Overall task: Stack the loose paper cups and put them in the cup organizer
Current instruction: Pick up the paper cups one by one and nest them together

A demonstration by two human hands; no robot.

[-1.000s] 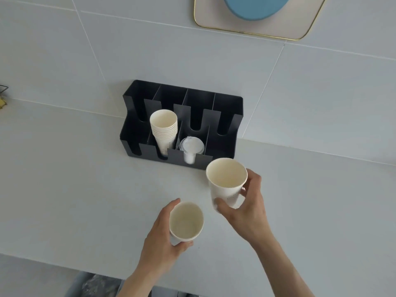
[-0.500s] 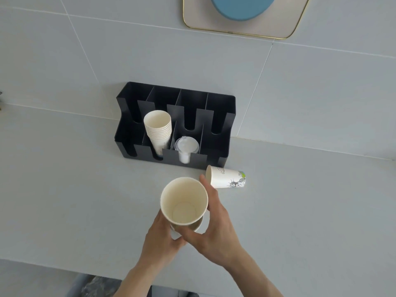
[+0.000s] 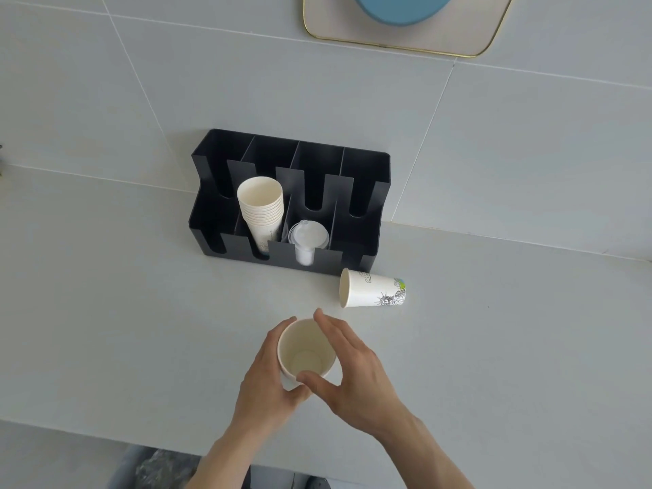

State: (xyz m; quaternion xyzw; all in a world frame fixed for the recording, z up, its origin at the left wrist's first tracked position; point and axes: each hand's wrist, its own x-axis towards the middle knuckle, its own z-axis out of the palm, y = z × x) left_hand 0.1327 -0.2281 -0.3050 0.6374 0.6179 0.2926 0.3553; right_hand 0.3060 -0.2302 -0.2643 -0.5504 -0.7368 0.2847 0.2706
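Two nested white paper cups (image 3: 305,351) stand upright on the counter between my hands. My left hand (image 3: 263,375) wraps their left side. My right hand (image 3: 356,368) touches the right side and rim, fingers partly spread. Another paper cup (image 3: 372,289) with printed drawings lies on its side to the upper right, mouth facing left. The black cup organizer (image 3: 367,192) stands against the wall. A tall stack of paper cups (image 3: 261,210) leans in its second slot. Clear plastic lids (image 3: 308,236) sit in the third slot.
The white counter (image 3: 106,312) runs wide to both sides, its front edge just below my wrists. A tiled wall rises behind the organizer. A gold-rimmed tray with a blue dish (image 3: 398,15) hangs at the top.
My right hand brought its cup down into the cup held by my left hand, and the two now sit nested. The cup lying on its side came into view.
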